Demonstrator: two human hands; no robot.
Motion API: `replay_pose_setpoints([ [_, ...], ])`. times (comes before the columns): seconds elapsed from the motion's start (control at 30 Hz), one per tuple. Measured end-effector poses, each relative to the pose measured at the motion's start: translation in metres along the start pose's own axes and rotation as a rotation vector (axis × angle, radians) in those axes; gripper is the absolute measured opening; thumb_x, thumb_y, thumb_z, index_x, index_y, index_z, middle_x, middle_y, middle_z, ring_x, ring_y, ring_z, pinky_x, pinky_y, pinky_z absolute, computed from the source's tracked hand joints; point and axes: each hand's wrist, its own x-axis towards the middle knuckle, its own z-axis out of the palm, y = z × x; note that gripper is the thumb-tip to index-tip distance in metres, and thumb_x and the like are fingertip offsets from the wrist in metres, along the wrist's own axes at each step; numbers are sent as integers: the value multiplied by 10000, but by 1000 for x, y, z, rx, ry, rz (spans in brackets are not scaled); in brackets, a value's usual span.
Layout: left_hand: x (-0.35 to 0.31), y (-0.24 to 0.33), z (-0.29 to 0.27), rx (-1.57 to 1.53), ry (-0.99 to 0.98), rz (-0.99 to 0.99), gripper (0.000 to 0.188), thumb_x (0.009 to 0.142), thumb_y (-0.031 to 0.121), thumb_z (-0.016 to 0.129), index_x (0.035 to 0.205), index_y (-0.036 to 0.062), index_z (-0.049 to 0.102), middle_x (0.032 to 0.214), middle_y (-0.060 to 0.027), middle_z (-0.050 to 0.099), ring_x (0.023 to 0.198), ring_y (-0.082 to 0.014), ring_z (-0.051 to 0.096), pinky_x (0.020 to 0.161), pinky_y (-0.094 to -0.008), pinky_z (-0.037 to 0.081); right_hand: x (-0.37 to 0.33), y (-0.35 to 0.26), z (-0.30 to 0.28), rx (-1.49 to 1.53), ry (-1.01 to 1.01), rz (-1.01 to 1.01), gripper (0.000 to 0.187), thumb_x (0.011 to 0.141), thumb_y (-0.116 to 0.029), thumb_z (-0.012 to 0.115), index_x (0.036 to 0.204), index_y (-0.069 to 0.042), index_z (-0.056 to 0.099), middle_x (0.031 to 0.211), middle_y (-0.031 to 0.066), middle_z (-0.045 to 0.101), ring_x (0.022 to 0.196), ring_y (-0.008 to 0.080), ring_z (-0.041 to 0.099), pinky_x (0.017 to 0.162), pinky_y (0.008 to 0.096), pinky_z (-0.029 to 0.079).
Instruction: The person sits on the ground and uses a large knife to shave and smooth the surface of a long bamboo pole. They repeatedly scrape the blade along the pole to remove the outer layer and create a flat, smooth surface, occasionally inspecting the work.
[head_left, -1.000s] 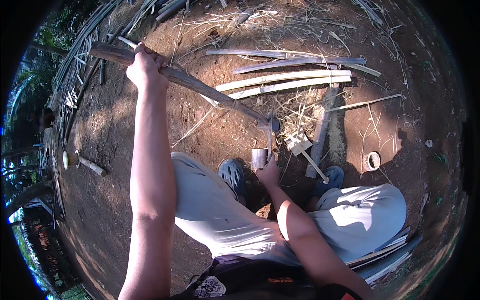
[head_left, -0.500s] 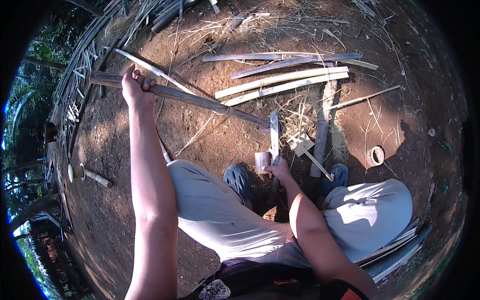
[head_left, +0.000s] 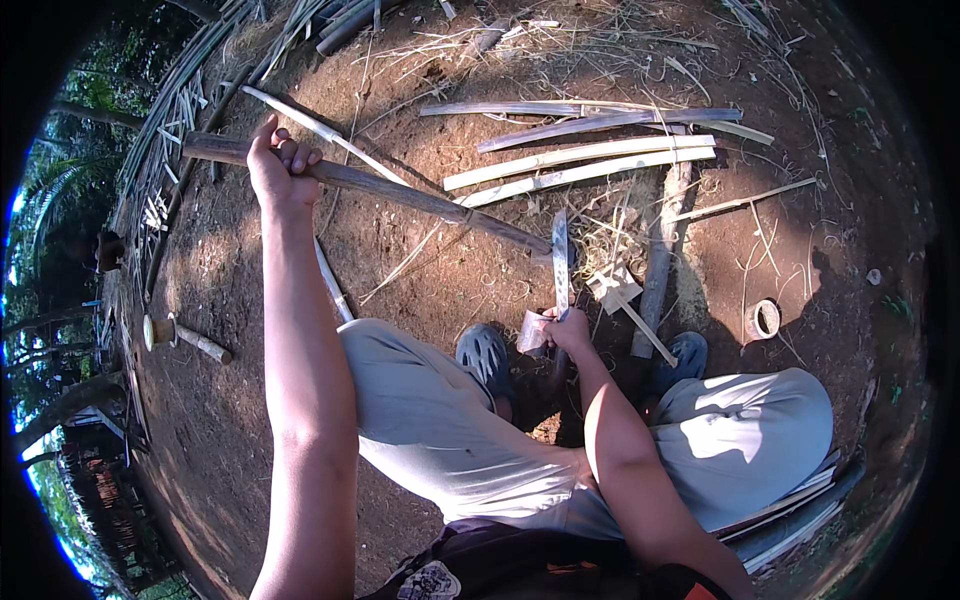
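The pole ran right across the left and middle of the scene, and the left hand was wrapped around it near its far-left end; a firm hold there probably served best, stopping so long a piece from rolling. Over to the knife, mid-scene, gripped by the right hand: a steady wrist looked wise, edge turned away from skin! Then the tube, just left of that hand, with fingers at its right side; whether they bore its weight, one could not tell. Care was called for there, with blade and fingers so close.

And the lines? The pole's long axis slanted from far left down to nearer right, ending beside the blade. The knife pointed far, leaning slightly left. The tube sat tilted, its exact axis hard to read.
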Motion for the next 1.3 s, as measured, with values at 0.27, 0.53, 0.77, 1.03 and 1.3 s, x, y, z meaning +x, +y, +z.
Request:
replay_pose_setpoints([
  [0.27,-11,37,-7,-109,-124,88,240,875,207,632,697,103,508,448,59,231,371,-95,252,450,-282,289,-1,-21,-6,412,164,-76,151,848,-46,709,976,-6,639,651,18,566,457,102,509,410,275,427],
  [0.53,-25,52,-23,-256,-21,161,239,879,155,605,673,81,512,447,50,256,383,-96,273,460,-267,296,-11,-42,-5,487,387,-140,219,808,-38,752,839,-37,535,643,4,545,438,97,495,390,269,402],
  [0.77,-23,46,-14,-209,22,182,236,873,162,604,674,75,512,449,42,254,386,-107,283,462,-285,309,-27,-26,28,446,162,-28,218,866,-78,705,824,-86,491,759,32,596,664,181,692,448,281,510],
  [1.03,-25,41,0,-171,15,177,245,857,197,631,683,98,491,466,46,243,380,-108,270,454,-292,303,-4,-18,11,374,-104,53,169,859,-28,684,895,-52,520,933,108,665,841,249,708,627,320,581],
  [1.3,-24,39,-1,-179,-30,162,240,856,193,637,699,94,486,464,44,242,376,-110,263,460,-293,306,-3,-21,17,187,6,-113,195,816,-98,758,780,-70,568,805,9,609,732,82,568,629,274,480],
])
